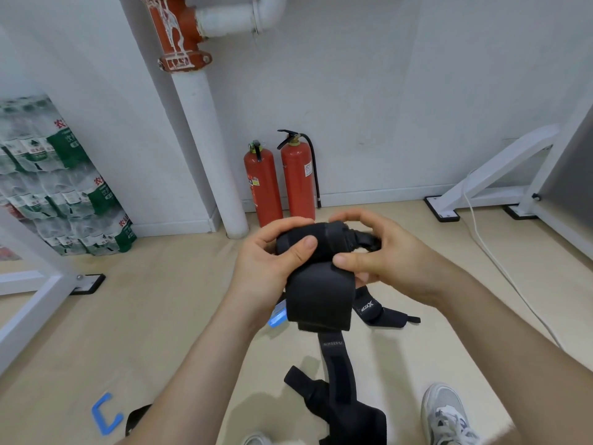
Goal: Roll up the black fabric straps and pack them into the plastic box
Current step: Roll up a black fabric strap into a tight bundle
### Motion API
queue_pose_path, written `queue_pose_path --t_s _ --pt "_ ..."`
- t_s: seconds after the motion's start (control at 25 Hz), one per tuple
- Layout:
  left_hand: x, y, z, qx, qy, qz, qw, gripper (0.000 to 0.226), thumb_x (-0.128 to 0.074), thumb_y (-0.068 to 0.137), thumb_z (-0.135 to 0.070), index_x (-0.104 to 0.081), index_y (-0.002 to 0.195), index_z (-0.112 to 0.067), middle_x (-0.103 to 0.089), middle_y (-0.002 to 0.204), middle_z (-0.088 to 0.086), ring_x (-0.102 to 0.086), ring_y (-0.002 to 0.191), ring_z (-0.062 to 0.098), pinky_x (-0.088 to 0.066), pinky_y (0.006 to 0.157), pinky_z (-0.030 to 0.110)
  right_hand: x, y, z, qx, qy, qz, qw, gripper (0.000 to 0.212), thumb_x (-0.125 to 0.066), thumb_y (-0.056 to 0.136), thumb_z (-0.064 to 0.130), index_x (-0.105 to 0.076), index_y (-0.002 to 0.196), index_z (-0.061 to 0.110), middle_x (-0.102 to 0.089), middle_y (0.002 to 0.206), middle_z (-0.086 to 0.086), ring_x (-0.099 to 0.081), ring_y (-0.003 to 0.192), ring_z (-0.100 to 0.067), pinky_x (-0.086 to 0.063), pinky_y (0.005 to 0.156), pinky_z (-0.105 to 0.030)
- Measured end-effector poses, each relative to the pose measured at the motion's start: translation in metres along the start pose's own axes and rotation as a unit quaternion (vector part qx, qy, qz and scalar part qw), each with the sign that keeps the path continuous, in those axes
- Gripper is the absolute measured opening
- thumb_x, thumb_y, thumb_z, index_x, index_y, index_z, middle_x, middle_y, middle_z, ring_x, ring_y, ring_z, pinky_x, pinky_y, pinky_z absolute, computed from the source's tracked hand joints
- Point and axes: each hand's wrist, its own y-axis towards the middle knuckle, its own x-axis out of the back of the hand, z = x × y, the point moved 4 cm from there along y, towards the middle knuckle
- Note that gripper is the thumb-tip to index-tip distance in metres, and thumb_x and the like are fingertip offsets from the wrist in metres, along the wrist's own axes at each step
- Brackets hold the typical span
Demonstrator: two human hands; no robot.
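Note:
A black fabric strap [317,293] is held up in front of me, its upper end wound into a thick roll between both hands. My left hand [269,261] grips the left side of the roll, thumb pressed on the front. My right hand [382,252] holds the right side, thumb on the roll and fingers curled over the top. The loose tail of the strap hangs down to the floor. Another black strap [378,311] with white lettering lies on the floor behind it. A blue clip piece [277,317] peeks out beside the roll. The plastic box itself is not clearly visible.
Two red fire extinguishers [279,181] stand against the wall by a white pipe [208,155]. Packs of bottled water [57,181] are stacked at left. A white frame [500,175] and cable lie at right. A blue clip [104,414] lies on the floor; my shoe [446,415] is at lower right.

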Motion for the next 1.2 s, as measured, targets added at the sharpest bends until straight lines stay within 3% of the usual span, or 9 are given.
queue_pose_path --t_s 0.08,0.2,0.52,0.6,0.72,0.8,0.96,1.08,1.2 --pt "0.004 0.003 0.001 -0.01 0.009 -0.03 0.999 0.021 -0.074 0.076 -0.015 -0.074 0.096 -0.02 -0.074 0.102 0.006 -0.071 0.095 0.023 -0.059 0.073 0.029 -0.006 0.0 -0.006 -0.036 0.108 0.031 0.993 0.043 -0.072 0.085 0.004 -0.062 0.126 0.014 -0.072 0.106 -0.013 -0.07 0.096 -0.025 -0.06 0.076 -0.039" --pt "0.004 0.001 0.003 0.001 0.001 -0.039 0.999 0.021 -0.073 0.08 -0.017 -0.068 0.1 -0.021 -0.071 0.107 0.011 -0.071 0.095 0.027 -0.06 0.071 0.034 -0.021 0.002 -0.019 -0.042 0.134 0.044 0.989 0.041 -0.074 0.084 0.008 -0.064 0.124 0.011 -0.074 0.113 -0.011 -0.07 0.106 -0.027 -0.057 0.084 -0.039" --pt "-0.003 0.001 -0.014 -0.117 0.216 -0.032 0.969 0.039 -0.073 0.084 -0.002 -0.07 0.107 -0.034 -0.066 0.11 -0.011 -0.061 0.103 0.0 -0.051 0.087 0.017 -0.029 0.006 -0.015 -0.049 0.126 -0.088 0.987 0.017 -0.058 0.093 0.002 -0.073 0.097 0.009 -0.077 0.086 -0.01 -0.074 0.082 -0.022 -0.058 0.067 -0.03" --pt "-0.004 0.002 -0.018 -0.173 0.25 -0.038 0.952 0.043 -0.075 0.077 0.005 -0.073 0.102 -0.03 -0.066 0.108 -0.01 -0.06 0.104 0.0 -0.046 0.087 0.012 -0.028 0.006 -0.009 -0.036 0.171 -0.07 0.982 0.018 -0.06 0.094 0.012 -0.072 0.105 0.005 -0.077 0.092 -0.012 -0.074 0.089 -0.023 -0.059 0.072 -0.03" --pt "-0.007 0.001 -0.02 -0.221 0.286 -0.024 0.932 0.042 -0.075 0.073 0.011 -0.077 0.099 -0.021 -0.066 0.107 -0.007 -0.06 0.105 0.003 -0.047 0.086 0.011 -0.023 0.009 -0.01 -0.035 0.173 -0.076 0.981 0.045 -0.067 0.081 0.044 -0.074 0.105 0.006 -0.076 0.1 -0.014 -0.073 0.099 -0.027 -0.057 0.09 -0.042" --pt "-0.006 0.001 -0.016 -0.185 0.269 0.007 0.945 0.041 -0.075 0.076 0.007 -0.075 0.103 -0.024 -0.065 0.111 -0.006 -0.061 0.107 0.006 -0.051 0.086 0.018 -0.017 0.012 -0.012 -0.013 0.143 -0.092 0.985 0.047 -0.069 0.079 0.044 -0.074 0.106 0.007 -0.075 0.104 -0.017 -0.072 0.101 -0.031 -0.055 0.093 -0.049" --pt "0.004 0.002 -0.007 0.044 0.056 0.075 0.995 0.041 -0.075 0.08 -0.031 -0.064 0.119 -0.028 -0.069 0.115 0.004 -0.07 0.104 0.019 -0.06 0.081 0.034 -0.007 0.013 -0.004 0.044 0.126 -0.061 0.989 0.041 -0.065 0.085 0.029 -0.069 0.116 0.003 -0.074 0.109 -0.018 -0.072 0.102 -0.028 -0.057 0.075 -0.032" --pt "0.013 0.005 -0.013 0.023 0.109 0.098 0.989 0.035 -0.072 0.076 -0.027 -0.07 0.11 -0.023 -0.076 0.1 0.002 -0.074 0.09 0.019 -0.061 0.075 0.033 -0.004 0.015 -0.004 0.05 0.102 -0.046 0.992 0.041 -0.066 0.088 0.032 -0.068 0.118 0.004 -0.074 0.11 -0.015 -0.071 0.105 -0.027 -0.056 0.08 -0.034" --pt "0.024 0.007 -0.019 -0.003 0.189 0.074 0.979 0.024 -0.064 0.089 -0.003 -0.071 0.102 -0.022 -0.072 0.065 0.003 -0.068 0.059 0.014 -0.057 0.059 0.024 0.001 0.015 -0.006 0.032 0.089 -0.058 0.994 0.044 -0.065 0.087 0.039 -0.069 0.118 0.007 -0.074 0.112 -0.014 -0.07 0.108 -0.027 -0.054 0.089 -0.041"
